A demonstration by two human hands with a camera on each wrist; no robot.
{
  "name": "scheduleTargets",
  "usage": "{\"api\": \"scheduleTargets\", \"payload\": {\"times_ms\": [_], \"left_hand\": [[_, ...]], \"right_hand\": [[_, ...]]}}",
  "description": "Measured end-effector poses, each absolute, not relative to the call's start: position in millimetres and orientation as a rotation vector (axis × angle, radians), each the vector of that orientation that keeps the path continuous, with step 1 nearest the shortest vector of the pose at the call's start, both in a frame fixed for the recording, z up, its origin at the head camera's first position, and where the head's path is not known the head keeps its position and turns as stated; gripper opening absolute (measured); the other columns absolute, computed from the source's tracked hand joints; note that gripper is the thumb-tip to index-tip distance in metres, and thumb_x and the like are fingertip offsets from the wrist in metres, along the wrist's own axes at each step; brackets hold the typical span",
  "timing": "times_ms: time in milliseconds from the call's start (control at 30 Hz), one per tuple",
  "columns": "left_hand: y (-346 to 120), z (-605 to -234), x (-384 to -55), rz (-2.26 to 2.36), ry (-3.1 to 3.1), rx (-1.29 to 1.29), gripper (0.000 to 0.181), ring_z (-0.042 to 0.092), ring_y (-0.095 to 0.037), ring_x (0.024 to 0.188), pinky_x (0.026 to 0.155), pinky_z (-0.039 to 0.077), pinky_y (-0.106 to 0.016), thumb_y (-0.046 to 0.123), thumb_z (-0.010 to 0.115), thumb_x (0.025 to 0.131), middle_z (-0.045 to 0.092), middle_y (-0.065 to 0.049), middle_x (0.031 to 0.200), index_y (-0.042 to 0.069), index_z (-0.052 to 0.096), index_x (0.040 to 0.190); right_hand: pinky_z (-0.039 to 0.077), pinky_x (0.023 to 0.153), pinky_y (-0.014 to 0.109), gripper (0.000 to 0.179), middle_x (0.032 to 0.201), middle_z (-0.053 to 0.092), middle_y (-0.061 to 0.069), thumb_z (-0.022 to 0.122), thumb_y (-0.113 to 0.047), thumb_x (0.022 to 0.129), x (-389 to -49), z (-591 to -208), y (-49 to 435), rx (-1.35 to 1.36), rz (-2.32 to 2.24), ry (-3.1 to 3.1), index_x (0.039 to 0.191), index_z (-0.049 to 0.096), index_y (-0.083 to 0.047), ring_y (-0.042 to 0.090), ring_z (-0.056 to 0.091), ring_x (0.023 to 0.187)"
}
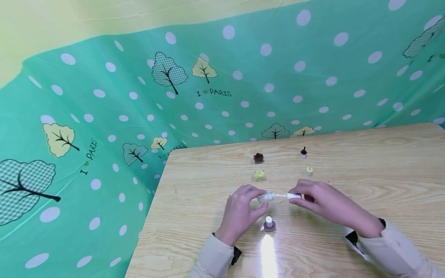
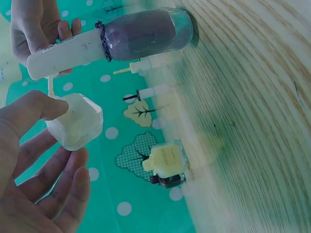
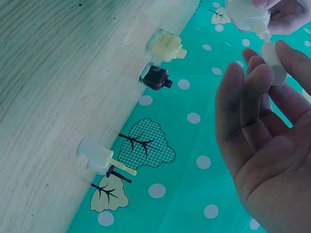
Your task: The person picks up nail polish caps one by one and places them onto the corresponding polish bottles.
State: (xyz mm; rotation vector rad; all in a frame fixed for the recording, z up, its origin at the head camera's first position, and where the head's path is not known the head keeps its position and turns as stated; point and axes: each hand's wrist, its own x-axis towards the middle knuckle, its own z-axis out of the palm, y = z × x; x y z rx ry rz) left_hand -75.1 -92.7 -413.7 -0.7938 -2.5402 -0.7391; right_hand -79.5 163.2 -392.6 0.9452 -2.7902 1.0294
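Note:
My left hand (image 1: 242, 210) pinches a small bottle of white nail polish (image 1: 266, 198) between thumb and fingers, tipped so its neck faces right. Opposite it, my right hand (image 1: 323, 199) pinches the white brush cap (image 1: 294, 196). The brush (image 1: 281, 195) bridges cap and bottle, its tip at the bottle's mouth; in the left wrist view the purple bottle's cap partly hides it. Below the hands a purple nail polish bottle (image 1: 269, 225) stands upright with its white cap on. In the right wrist view the cap (image 3: 274, 64) sits between thumb and fingertips.
Farther back on the wooden table (image 1: 194, 181) stand an uncapped yellow polish bottle (image 1: 259, 175) and a dark one (image 1: 258, 158). To their right, a yellow brush cap (image 1: 309, 171) and a dark brush cap (image 1: 303, 153) stand brush-up. A green printed cloth (image 1: 215, 127) hangs behind.

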Motion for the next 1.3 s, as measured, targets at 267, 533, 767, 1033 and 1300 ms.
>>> {"api": "scheduleTargets", "payload": {"times_ms": [267,533,767,1033,1300], "left_hand": [[-91.3,-411.4,-74.2,-0.699,-2.541,-0.818,0.025,0.067,-0.008,0.086,0.076,0.055,-0.016,0.021,0.083,0.078,0.072,0.004,0.095,0.016,0.076,0.101],[-89.5,-409.2,-75.4,-0.655,-2.55,-0.834,0.024,0.066,-0.008,0.085,0.074,0.055,-0.016,0.021,0.083,0.079,0.072,0.006,0.094,0.016,0.077,0.102],[-88.1,-408.0,-76.1,-0.636,-2.55,-0.846,0.025,0.066,-0.008,0.084,0.072,0.055,-0.016,0.021,0.084,0.078,0.071,0.005,0.094,0.017,0.077,0.102],[-86.6,-406.8,-76.4,-0.633,-2.546,-0.853,0.025,0.065,-0.008,0.082,0.07,0.053,-0.014,0.02,0.084,0.078,0.071,0.005,0.093,0.016,0.077,0.101],[-84.1,-406.8,-77.4,-0.642,-2.527,-0.885,0.023,0.065,-0.008,0.081,0.07,0.053,-0.014,0.017,0.083,0.079,0.071,0.005,0.093,0.016,0.078,0.101]], "right_hand": [[0.049,0.062,0.019,0.013,0.089,0.059,-0.02,0.064,-0.033,0.097,-79.4,-392.3,161.4,0.937,0.996,-2.835,0.099,0.074,-0.025,-0.006,0.051,0.072],[0.045,0.06,0.019,0.015,0.086,0.056,-0.02,0.063,-0.036,0.097,-80.4,-390.3,159.1,0.906,0.966,-2.864,0.099,0.074,-0.026,-0.005,0.048,0.069],[0.044,0.059,0.018,0.016,0.083,0.054,-0.021,0.063,-0.035,0.097,-81.2,-390.4,158.1,0.923,0.957,-2.839,0.099,0.075,-0.024,-0.005,0.046,0.066],[0.045,0.059,0.018,0.017,0.087,0.056,-0.019,0.063,-0.033,0.098,-82.0,-389.9,156.0,0.961,0.963,-2.822,0.101,0.075,-0.022,-0.006,0.047,0.067],[0.045,0.058,0.018,0.017,0.086,0.056,-0.019,0.065,-0.03,0.096,-84.3,-391.2,152.2,0.965,0.967,-2.818,0.101,0.076,-0.019,-0.006,0.047,0.066]]}}
